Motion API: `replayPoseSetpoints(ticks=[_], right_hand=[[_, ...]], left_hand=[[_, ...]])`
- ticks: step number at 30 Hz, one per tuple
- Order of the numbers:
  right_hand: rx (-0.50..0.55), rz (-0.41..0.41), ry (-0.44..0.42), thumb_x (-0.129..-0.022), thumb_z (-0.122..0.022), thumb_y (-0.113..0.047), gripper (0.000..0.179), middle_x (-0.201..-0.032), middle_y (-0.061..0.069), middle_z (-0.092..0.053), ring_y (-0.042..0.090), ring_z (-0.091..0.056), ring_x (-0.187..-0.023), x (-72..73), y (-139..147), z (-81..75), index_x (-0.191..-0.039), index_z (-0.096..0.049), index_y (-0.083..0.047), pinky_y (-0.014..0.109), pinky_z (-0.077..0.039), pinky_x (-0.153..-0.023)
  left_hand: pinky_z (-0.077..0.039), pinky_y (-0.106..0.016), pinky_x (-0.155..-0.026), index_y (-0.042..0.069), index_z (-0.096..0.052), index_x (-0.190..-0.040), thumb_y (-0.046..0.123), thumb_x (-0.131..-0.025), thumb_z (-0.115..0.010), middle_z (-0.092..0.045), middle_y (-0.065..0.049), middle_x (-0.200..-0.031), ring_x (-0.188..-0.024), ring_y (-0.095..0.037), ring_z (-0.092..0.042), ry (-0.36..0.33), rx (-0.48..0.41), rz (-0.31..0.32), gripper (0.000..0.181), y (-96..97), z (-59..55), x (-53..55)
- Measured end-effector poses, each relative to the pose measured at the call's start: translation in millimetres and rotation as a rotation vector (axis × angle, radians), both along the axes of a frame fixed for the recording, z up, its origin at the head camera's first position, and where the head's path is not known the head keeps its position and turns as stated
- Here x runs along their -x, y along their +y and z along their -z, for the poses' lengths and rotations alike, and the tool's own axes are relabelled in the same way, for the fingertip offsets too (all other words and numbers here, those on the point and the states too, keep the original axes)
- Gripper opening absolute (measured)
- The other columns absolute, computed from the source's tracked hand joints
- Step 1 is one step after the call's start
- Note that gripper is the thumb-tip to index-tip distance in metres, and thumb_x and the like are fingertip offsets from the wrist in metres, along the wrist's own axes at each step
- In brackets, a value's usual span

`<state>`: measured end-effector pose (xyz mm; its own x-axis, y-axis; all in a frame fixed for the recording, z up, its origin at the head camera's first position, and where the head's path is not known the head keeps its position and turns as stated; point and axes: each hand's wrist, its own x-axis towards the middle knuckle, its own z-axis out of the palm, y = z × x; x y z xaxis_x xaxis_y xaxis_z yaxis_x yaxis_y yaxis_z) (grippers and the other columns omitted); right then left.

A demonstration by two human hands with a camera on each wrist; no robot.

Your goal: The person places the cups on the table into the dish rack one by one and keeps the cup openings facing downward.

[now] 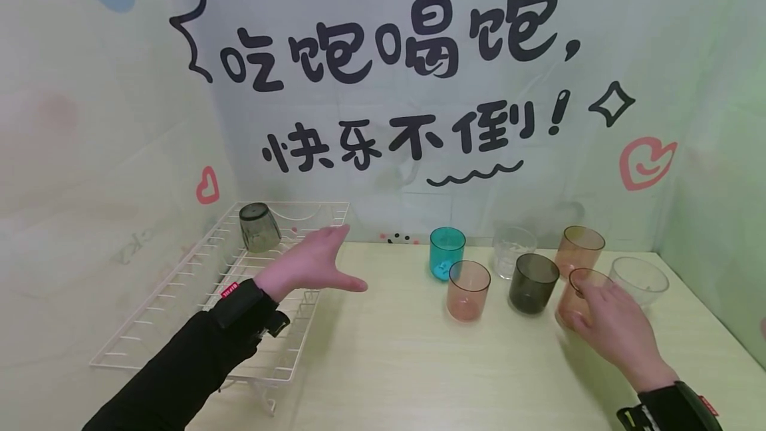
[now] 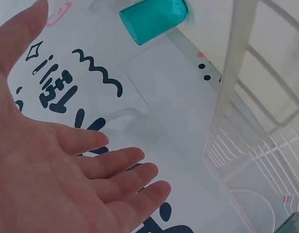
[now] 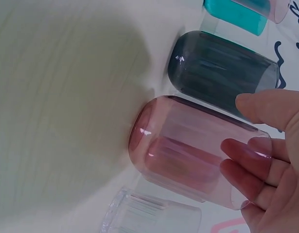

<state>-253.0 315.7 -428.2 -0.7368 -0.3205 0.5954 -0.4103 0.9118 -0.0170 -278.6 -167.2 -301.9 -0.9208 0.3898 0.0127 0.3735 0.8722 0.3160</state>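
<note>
At the right of the head view, my right hand grips a pink-orange glass tumbler near its rim. In the right wrist view its fingers show through the glass and the thumb lies on the side toward a dark grey tumbler. My left hand hovers by the right edge of a white wire rack, fingers extended and thumb apart, holding nothing. On that rack a grey tumbler sits upside down, leaning slightly.
Around the right hand stand a second pink-orange tumbler, an amber one, a teal one, a clear ribbed glass and a clear bowl. A printed cloth wall borders the pale table.
</note>
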Motion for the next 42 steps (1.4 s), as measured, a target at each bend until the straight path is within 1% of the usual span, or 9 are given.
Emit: replayPoseSetpoints(ticks=[6,13,19,21,23,26,28,36,42], right_hand=[[-0.012,-0.014,0.014,-0.065,-0.068,-0.017,0.040,-0.078,0.011,-0.061,0.031,-0.058,-0.077,1.0,-0.9,0.6,-0.100,-0.052,-0.003,0.048,-0.032,-0.091],[-0.014,-0.019,0.098,-0.064,-0.064,-0.009,0.024,-0.064,-0.002,-0.053,0.026,-0.052,-0.062,-1.7,-3.9,0.0,-0.085,-0.053,-0.011,0.044,-0.039,-0.068],[-0.005,0.039,0.062,-0.064,-0.060,-0.001,0.023,-0.055,-0.009,-0.039,0.024,-0.045,-0.058,-7.2,-4.2,-0.8,-0.076,-0.050,-0.017,0.039,-0.037,-0.055],[0.007,0.049,0.060,-0.065,-0.063,-0.003,0.022,-0.056,-0.009,-0.041,0.024,-0.045,-0.058,-9.1,-3.9,-1.0,-0.076,-0.051,-0.017,0.039,-0.037,-0.053],[0.016,0.048,0.066,-0.065,-0.067,-0.006,0.020,-0.058,-0.006,-0.048,0.026,-0.047,-0.059,-11.1,-3.8,-1.6,-0.077,-0.054,-0.016,0.041,-0.039,-0.055],[0.022,0.019,0.092,-0.063,-0.071,-0.011,0.023,-0.067,-0.001,-0.059,0.028,-0.053,-0.061,-14.4,-4.5,-4.0,-0.083,-0.058,-0.013,0.044,-0.041,-0.060],[0.021,0.000,0.109,-0.063,-0.071,-0.011,0.024,-0.070,-0.001,-0.061,0.028,-0.054,-0.062,-17.5,-6.1,-7.4,-0.084,-0.059,-0.012,0.043,-0.041,-0.060],[0.022,-0.032,0.121,-0.063,-0.072,-0.012,0.025,-0.068,-0.006,-0.054,0.024,-0.049,-0.060,-29.2,-16.8,-25.9,-0.083,-0.057,-0.017,0.040,-0.040,-0.057],[0.014,-0.074,0.162,-0.064,-0.072,-0.013,0.027,-0.071,-0.005,-0.058,0.023,-0.053,-0.063,-33.7,-26.7,-40.1,-0.087,-0.058,-0.016,0.040,-0.041,-0.059]], left_hand=[[-0.024,-0.044,-0.103,0.007,-0.016,-0.142,0.073,-0.056,-0.064,-0.026,-0.014,-0.144,-0.131,-0.031,-0.024,0.011,-0.008,0.034,0.119,11.5,-3.5,-6.4],[-0.025,-0.042,-0.103,0.006,-0.018,-0.142,0.073,-0.056,-0.064,-0.029,-0.012,-0.143,-0.130,-0.029,-0.026,0.029,-0.016,0.074,0.118,23.9,-2.9,-10.2],[-0.027,-0.042,-0.102,0.009,-0.018,-0.142,0.072,-0.055,-0.065,-0.030,-0.009,-0.143,-0.130,-0.026,-0.028,0.036,-0.029,0.080,0.117,33.0,-3.2,-12.1],[-0.027,-0.041,-0.102,0.010,-0.018,-0.142,0.071,-0.055,-0.066,-0.030,-0.008,-0.143,-0.130,-0.026,-0.027,0.036,-0.028,0.080,0.117,36.0,-3.5,-12.7],[-0.027,-0.040,-0.102,0.010,-0.018,-0.143,0.071,-0.056,-0.066,-0.032,-0.008,-0.142,-0.130,-0.025,-0.028,0.038,-0.022,0.085,0.117,38.7,-3.9,-13.4],[-0.027,-0.039,-0.102,0.010,-0.018,-0.143,0.070,-0.057,-0.067,-0.033,-0.007,-0.141,-0.129,-0.024,-0.029,0.037,-0.017,0.090,0.115,42.2,-4.2,-13.8],[-0.028,-0.039,-0.101,0.011,-0.018,-0.143,0.070,-0.057,-0.066,-0.033,-0.007,-0.141,-0.129,-0.024,-0.030,0.036,-0.017,0.095,0.115,43.9,-4.4,-14.0],[-0.028,-0.037,-0.101,0.014,-0.016,-0.143,0.074,-0.056,-0.064,-0.031,-0.006,-0.142,-0.129,-0.022,-0.030,0.024,-0.027,0.114,0.116,49.0,-6.3,-15.5],[-0.029,-0.037,-0.100,0.014,-0.017,-0.143,0.073,-0.056,-0.064,-0.031,-0.005,-0.143,-0.129,-0.021,-0.029,0.028,-0.040,0.129,0.116,55.6,-6.9,-15.6]])
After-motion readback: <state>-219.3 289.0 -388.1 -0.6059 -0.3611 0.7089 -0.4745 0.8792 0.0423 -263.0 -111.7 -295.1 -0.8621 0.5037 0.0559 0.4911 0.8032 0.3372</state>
